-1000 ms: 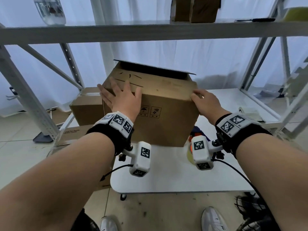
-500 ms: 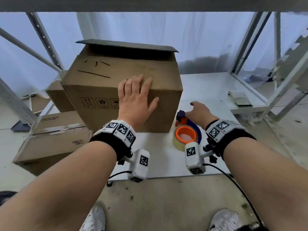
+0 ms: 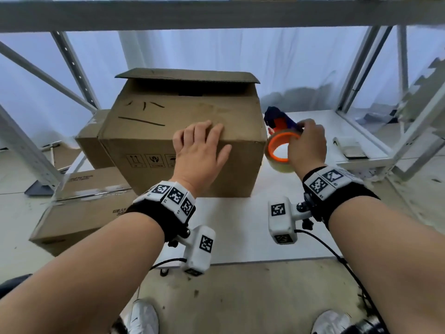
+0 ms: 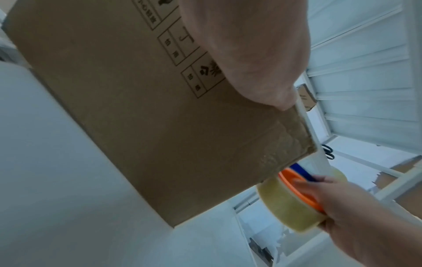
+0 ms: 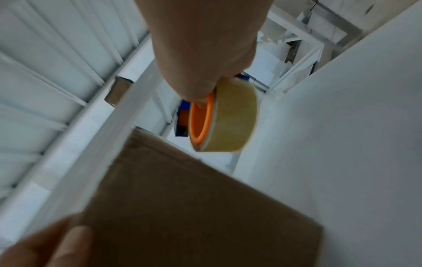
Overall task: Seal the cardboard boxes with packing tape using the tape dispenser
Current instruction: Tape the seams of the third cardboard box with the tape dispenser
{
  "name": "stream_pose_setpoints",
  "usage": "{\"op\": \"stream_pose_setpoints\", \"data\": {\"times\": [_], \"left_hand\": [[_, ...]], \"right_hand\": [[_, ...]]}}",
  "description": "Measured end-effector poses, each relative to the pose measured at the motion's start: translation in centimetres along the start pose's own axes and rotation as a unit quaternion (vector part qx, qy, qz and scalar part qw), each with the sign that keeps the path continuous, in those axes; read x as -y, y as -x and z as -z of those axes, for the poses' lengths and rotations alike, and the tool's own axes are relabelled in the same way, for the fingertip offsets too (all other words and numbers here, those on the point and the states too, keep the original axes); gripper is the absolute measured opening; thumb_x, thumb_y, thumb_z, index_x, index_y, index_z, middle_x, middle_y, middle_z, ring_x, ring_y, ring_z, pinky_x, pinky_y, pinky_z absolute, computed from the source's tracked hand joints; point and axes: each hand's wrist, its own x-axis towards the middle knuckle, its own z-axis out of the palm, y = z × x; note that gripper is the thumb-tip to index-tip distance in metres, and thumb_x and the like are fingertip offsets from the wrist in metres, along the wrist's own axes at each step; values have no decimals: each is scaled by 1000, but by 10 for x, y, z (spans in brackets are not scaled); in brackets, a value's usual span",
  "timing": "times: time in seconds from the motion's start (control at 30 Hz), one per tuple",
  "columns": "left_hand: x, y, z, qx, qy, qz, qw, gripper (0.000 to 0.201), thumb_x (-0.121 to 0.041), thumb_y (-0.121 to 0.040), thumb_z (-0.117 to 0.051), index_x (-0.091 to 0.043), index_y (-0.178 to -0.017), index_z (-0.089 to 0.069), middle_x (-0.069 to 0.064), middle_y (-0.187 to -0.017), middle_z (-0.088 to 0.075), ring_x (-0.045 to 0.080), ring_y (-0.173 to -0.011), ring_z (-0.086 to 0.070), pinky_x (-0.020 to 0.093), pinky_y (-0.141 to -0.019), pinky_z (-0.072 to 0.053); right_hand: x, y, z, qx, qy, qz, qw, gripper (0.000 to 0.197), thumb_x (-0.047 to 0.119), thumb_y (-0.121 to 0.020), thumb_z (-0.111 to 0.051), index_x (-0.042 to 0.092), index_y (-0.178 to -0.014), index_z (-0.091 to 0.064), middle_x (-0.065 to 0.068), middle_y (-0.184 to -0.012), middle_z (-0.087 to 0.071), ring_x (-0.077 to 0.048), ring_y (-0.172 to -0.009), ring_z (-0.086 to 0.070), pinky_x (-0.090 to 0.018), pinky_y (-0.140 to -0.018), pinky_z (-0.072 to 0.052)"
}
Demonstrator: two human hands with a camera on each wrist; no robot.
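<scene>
Head view. A cardboard box (image 3: pixel 183 131) stands on a white table (image 3: pixel 240 232), its far top flap (image 3: pixel 187 74) raised and level. The left hand (image 3: pixel 201 153) lies flat on the near top edge of the box, fingers straight and spread, pressing the lid. To the right of the box, the right hand (image 3: pixel 307 145) grips a tape dispenser (image 3: pixel 280 138) clear of the table: a blue and orange body carrying a roll of clear tape (image 3: pixel 279 162) on an orange core. The dispenser is just beside the box's right wall. More boxes (image 3: pixel 79 210) sit on the floor to the left, under a white metal shelf frame (image 3: pixel 221 14). Two white shoes (image 3: pixel 144 317) show at the lower edge.

Left wrist view. The left hand (image 4: pixel 246 47) rests against the box's printed side (image 4: pixel 141 112); its fingers run past the upper edge and are hidden. Below the box corner, the right hand (image 4: pixel 356 207) holds the tape roll (image 4: pixel 285 204), fingers curled over the orange core.

Right wrist view. The right hand (image 5: pixel 205 54) clasps the dispenser (image 5: pixel 221 115) from above, thumb at the orange core, the blue body behind it. The box (image 5: pixel 194 207) fills the lower frame, blurred; fingertips of the left hand (image 5: pixel 45 249) show at the lower left corner.
</scene>
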Motion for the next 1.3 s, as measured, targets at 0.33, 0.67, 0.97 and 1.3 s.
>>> {"op": "stream_pose_setpoints", "data": {"times": [0.33,0.67,0.97,1.3], "left_hand": [[42,-51,47,96,68,-22,993,25,-26,-95,-51,-15,-112,-65,9,-106,-55,30,-102,-51,41,-88,-44],[130,-40,77,135,64,328,933,72,-54,-87,-54,-5,-137,-35,20,-139,-40,39,-127,-40,46,-103,-33],[122,-50,80,250,187,359,880,56,-61,-78,-64,-11,-102,-57,2,-97,-62,16,-81,-56,26,-69,-42],[69,-52,75,318,210,246,891,77,-57,-76,-69,-8,-129,-40,3,-121,-53,19,-103,-52,33,-89,-46]], "right_hand": [[108,14,22,-61,-169,171,969,30,11,-93,-55,11,-122,-52,-7,-121,-50,-15,-104,-51,-12,-82,-33],[140,25,-35,109,-184,159,964,29,23,-97,-52,13,-124,-54,5,-99,-56,-11,-92,-53,-20,-78,-41],[124,4,-24,110,-159,152,969,26,29,-99,-47,18,-121,-52,2,-102,-59,-16,-89,-55,-6,-63,-36],[142,-3,-8,26,-222,213,951,34,21,-97,-52,15,-130,-51,8,-112,-56,-4,-101,-49,-15,-87,-39]]}}
